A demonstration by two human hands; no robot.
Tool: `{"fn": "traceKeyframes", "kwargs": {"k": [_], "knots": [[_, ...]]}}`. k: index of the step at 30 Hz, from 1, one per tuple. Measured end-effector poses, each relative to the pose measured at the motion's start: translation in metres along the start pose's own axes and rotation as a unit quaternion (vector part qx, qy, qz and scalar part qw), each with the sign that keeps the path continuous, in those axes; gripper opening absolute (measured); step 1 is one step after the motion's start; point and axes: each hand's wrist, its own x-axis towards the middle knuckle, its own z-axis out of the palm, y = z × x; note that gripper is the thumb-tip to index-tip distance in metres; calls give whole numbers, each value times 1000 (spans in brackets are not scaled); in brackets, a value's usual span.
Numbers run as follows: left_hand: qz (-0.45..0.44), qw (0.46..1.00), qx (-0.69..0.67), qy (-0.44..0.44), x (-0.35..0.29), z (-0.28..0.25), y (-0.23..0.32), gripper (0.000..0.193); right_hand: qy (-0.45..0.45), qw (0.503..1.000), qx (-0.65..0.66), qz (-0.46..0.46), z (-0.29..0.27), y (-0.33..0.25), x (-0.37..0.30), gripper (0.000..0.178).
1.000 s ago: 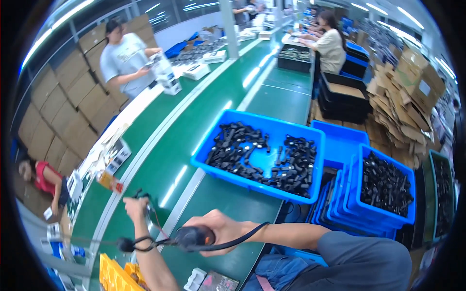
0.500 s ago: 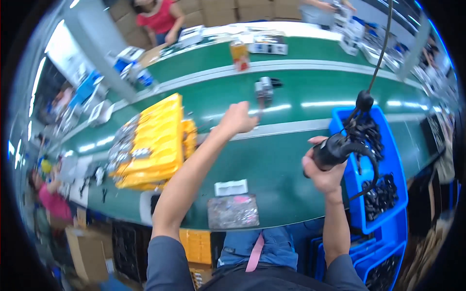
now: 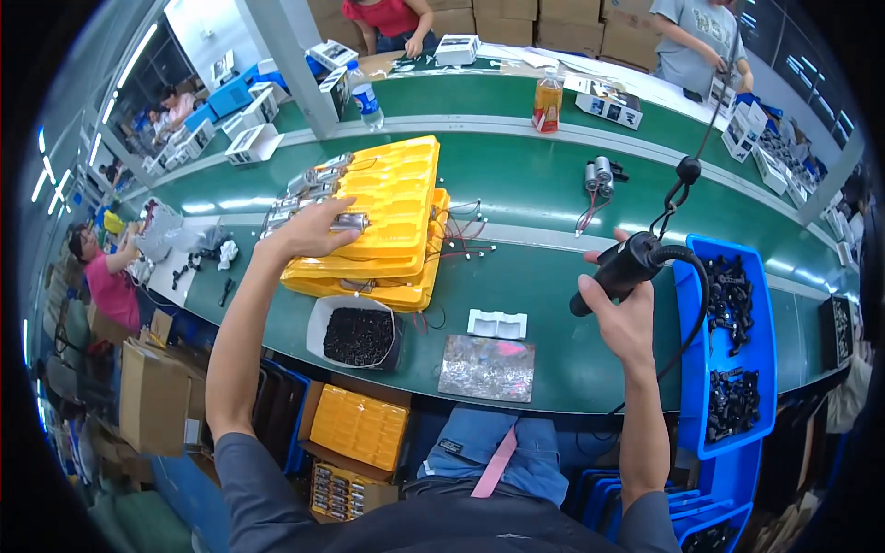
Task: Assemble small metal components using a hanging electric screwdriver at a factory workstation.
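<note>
My left hand (image 3: 309,230) reaches over a stack of yellow plastic trays (image 3: 392,198), thumb and fingers closed about a small silver motor (image 3: 350,221) lying in the top one. More silver motors (image 3: 313,180) rest along that tray's left side, and thin red and black wires (image 3: 466,235) trail off its right. In my right hand (image 3: 627,313) is a black electric screwdriver (image 3: 619,273), tilted with its tip down to the left; it hangs from a cord with a black ball. Beyond it, a pair of silver motors with wires (image 3: 599,175) sits on the green bench.
A white tub of small black screws (image 3: 358,337) stands before the trays. A white plastic holder (image 3: 498,323) and a scuffed flat plate (image 3: 486,369) lie near the front edge. At right, a blue bin (image 3: 693,369) holds black parts. A bottle (image 3: 547,101) and co-workers are across the bench.
My left hand has gone from mid-bench, near the pair of motors, leftward to a motor in the yellow tray. My right hand still holds the screwdriver. The view has swung left.
</note>
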Motion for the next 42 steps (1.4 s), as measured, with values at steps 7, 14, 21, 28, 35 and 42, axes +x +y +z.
{"fn": "traceKeyframes", "kwargs": {"k": [7,14,21,28,35,42], "knots": [[24,999,36,11,20,35,0,27,-170,960,-211,-66,-23,-26,-96,49],[-22,988,82,130,-24,50,-17,29,-39,907,-406,-109,-162,-12,-56,24],[-213,894,-144,368,5,8,-9,30,63,786,-587,184,-354,136,-10,57],[-305,583,-710,249,-67,-43,140,31,24,737,-650,186,-330,169,-2,47],[-171,712,-678,-63,-116,61,212,33,49,715,-691,100,-331,136,-14,47],[-148,491,-847,-141,-126,135,310,50,265,964,16,-8,-205,-3,-77,26]]}}
